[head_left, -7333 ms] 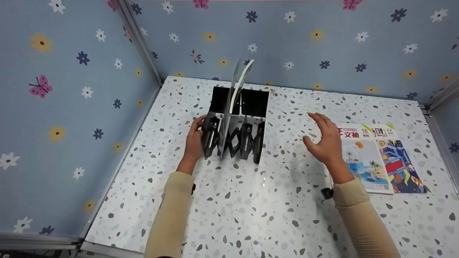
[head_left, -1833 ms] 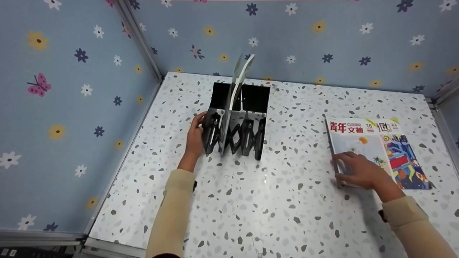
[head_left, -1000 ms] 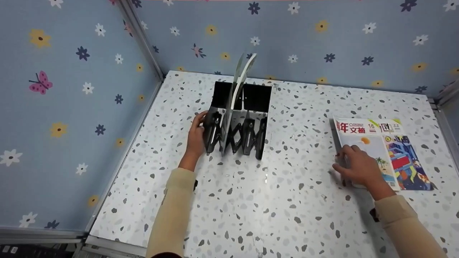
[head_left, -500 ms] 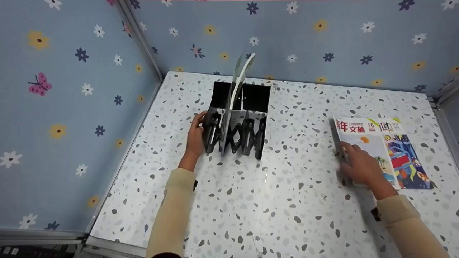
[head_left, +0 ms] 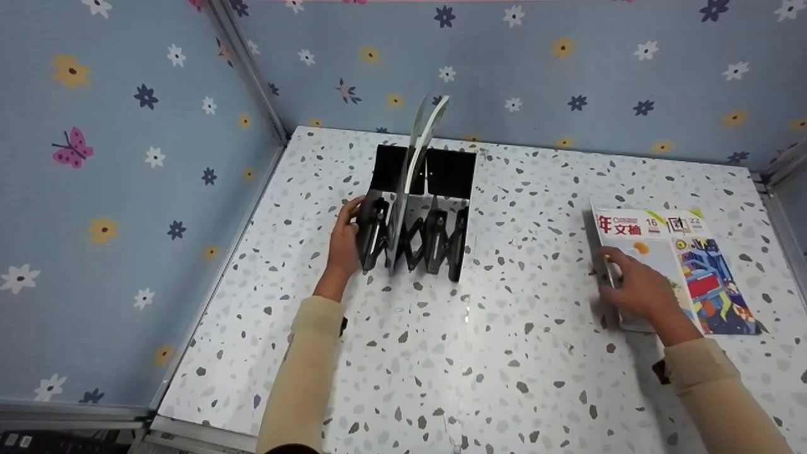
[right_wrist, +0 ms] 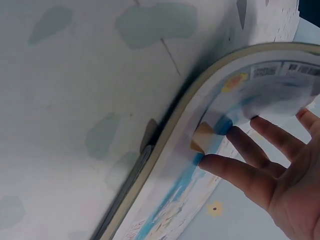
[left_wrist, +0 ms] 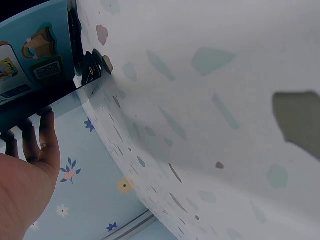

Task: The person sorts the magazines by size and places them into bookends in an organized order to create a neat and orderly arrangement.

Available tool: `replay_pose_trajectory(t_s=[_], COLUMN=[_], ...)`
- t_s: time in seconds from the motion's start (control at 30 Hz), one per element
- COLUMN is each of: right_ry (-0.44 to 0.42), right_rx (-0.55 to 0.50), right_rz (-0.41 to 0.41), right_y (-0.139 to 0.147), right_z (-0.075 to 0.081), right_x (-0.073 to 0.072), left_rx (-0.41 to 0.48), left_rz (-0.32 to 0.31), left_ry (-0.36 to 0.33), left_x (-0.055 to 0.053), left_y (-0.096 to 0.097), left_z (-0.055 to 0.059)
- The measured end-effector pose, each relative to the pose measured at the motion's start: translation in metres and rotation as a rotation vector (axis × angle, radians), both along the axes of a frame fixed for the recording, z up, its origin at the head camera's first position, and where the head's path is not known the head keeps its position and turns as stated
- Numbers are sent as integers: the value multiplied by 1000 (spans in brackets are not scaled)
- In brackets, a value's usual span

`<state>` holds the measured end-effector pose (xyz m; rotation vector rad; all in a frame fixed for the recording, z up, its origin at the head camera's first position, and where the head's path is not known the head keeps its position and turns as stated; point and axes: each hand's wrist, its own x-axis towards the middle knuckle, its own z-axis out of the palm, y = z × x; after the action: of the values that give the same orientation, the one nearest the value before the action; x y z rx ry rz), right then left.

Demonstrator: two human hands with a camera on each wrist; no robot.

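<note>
In the head view, a black expandable book rack [head_left: 435,243] stands left of the middle on the speckled table. Two thin books [head_left: 421,142] stand upright in it, leaning slightly. My left hand [head_left: 345,243] rests its fingertips against the rack's left outer panel. The left wrist view shows those fingertips [left_wrist: 46,114] at the black plate under a blue book cover [left_wrist: 37,47]. On the right, my right hand [head_left: 643,290] grips the left edge of a magazine [head_left: 630,238] with a beach cover, and that edge bends upward. In the right wrist view, its fingertips [right_wrist: 201,161] touch the bent magazine.
A second magazine [head_left: 712,287] with a colourful blue cover lies partly under the first. Flower-patterned walls [head_left: 504,75] close off the back and the left side. The table surface [head_left: 498,372] stretches between the rack and the magazines.
Earlier the right hand hovered in the air; it came down onto the top magazine and its left edge has shifted right and risen. The left hand stays at the rack.
</note>
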<state>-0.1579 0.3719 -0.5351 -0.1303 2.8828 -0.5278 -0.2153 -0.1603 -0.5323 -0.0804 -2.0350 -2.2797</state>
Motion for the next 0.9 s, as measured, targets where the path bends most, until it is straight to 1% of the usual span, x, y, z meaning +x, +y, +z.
replay_pose_trajectory(t_s=[0.07,0.2,0.3,0.4,0.47,0.57,0.67,0.8,0.9], right_ry=[4,53,104,143,152,143,107,67,50], right_rx=[0,-3,-12,-8,3,12,5,-34,-61], right_rz=[-20,-48,-68,-95,-120,-155,-179,-188,-193], right_y=[1,2,-1,-5,-7,-8,-6,-4,-2], right_z=[0,-1,-2,-3,-3,-3,-2,-1,-1], right_x=[-1,-1,-2,-2,-2,-4,-6,-8,-9], left_rx=[-7,-28,-28,-20,-17,-22,-32,-50,-42], left_rz=[-16,-29,-27,-30,-29,-22,-17,-14,-18], left_ry=[-14,-22,-20,-23,-22,-22,-18,-11,-6], left_x=[4,9,10,9,9,8,9,11,10], left_y=[1,3,3,3,3,3,3,2,1], left_z=[7,18,20,20,19,19,20,22,21])
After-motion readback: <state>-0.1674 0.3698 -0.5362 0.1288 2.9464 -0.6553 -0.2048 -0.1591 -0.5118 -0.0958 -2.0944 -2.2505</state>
